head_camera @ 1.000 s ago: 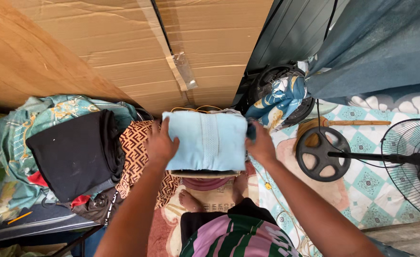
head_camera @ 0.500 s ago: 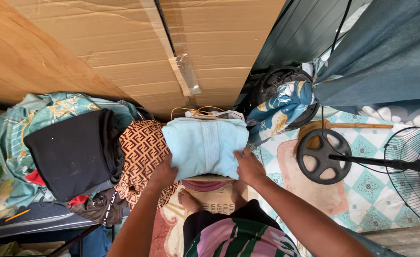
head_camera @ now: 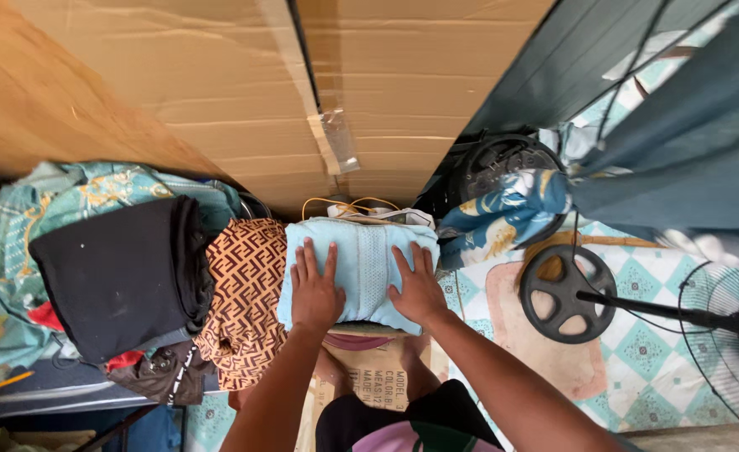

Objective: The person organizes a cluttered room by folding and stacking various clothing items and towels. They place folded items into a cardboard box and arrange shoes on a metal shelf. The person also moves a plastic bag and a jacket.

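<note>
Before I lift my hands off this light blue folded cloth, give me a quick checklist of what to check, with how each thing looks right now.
1. Left hand flat on the light blue folded cloth: ok, palm down, fingers spread.
2. Right hand flat on the same cloth: ok.
3. Fold looks neat: ok, edges roughly square, though the near edge is hidden under the hands.
4. Cloth fully supported: cannot tell; a cardboard box shows below its near edge, the rest is hidden.
5. Clear of the brown patterned cloth: not ok, the two meet along the left edge.
6. Yellow cord behind the cloth is free: cannot tell.
</note>
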